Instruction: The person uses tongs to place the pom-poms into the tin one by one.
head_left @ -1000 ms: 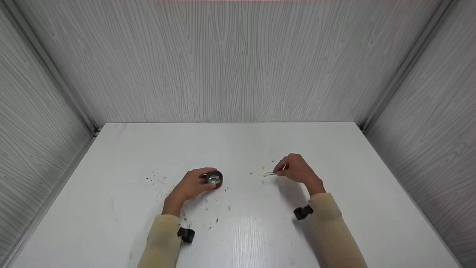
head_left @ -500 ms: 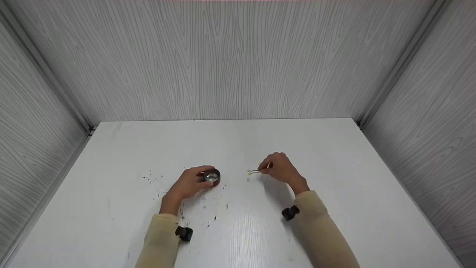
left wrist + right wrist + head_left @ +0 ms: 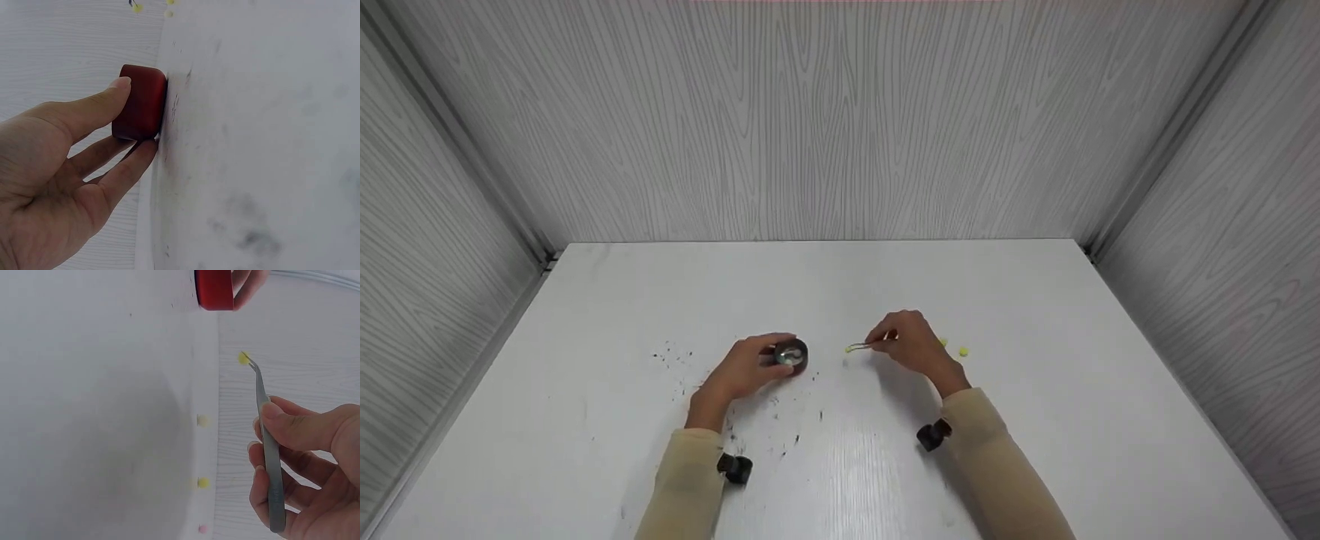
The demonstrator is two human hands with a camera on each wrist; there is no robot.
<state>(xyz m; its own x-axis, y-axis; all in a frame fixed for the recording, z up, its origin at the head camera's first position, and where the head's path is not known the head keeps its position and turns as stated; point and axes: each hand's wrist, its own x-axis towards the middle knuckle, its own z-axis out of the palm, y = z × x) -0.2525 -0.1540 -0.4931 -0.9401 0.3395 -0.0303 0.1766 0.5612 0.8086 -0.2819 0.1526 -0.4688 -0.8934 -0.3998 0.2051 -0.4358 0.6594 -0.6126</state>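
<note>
Partway along, by the look of it: one yellow bead (image 3: 243, 358) was off the worktop (image 3: 697, 292) at the tips of the tweezers (image 3: 274, 484), while a pale bead (image 3: 202, 420) and a pink bead (image 3: 202, 529), among others, lay loose and were left to lift (the contents of the cup (image 3: 801, 365) were too small to make out). The lifted bead hung between the hands, just past the right hand (image 3: 913, 346), whose thumb and fingers pinched the tweezers. The left hand (image 3: 746, 369) curled round the cup, near that bead.
</note>
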